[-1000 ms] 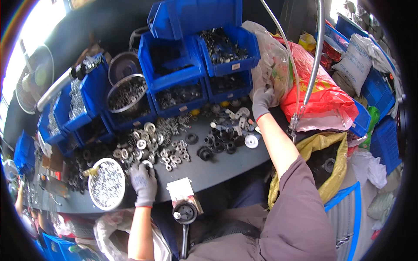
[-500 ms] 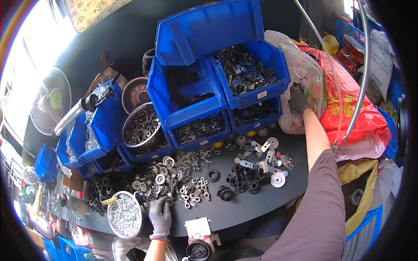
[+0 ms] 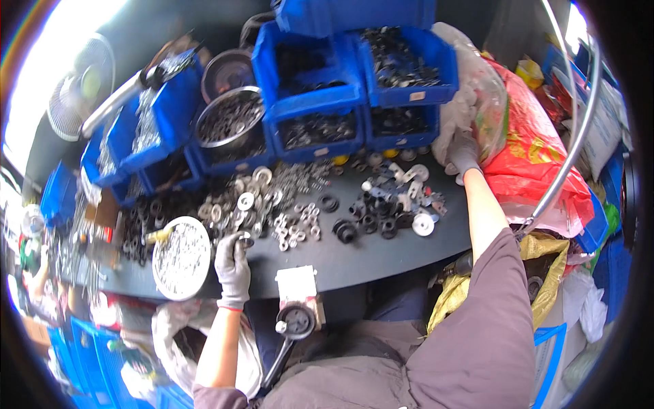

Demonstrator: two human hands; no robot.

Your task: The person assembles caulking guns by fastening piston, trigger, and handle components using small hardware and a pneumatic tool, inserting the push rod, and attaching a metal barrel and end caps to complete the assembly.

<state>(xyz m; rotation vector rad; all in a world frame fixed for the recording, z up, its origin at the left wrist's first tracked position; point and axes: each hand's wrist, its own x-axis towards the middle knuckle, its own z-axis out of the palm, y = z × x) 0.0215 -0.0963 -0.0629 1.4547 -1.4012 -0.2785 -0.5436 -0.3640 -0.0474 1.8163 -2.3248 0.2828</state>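
Observation:
My left hand (image 3: 234,266), in a grey glove, rests at the near edge of the dark table (image 3: 354,262) and pinches a small metal ring between its fingertips, next to a round white plate of small parts (image 3: 181,257). My right hand (image 3: 464,154), gloved too, reaches far to the right and grips the clear plastic bag (image 3: 477,95) lying beside the blue bins. Between the hands lie silver washers (image 3: 272,204) and black rubber rings (image 3: 381,218).
Stacked blue bins (image 3: 354,88) of metal parts line the back of the table, with a round steel bowl (image 3: 229,116) among them. A red plastic bag (image 3: 538,157) and a bent metal tube (image 3: 579,129) stand at the right. A small white hand press (image 3: 298,300) sits at the near edge.
The view has dipped lower and closer to the table. My right hand stays on the clear bag while my left hand has lifted a ring near the white plate.

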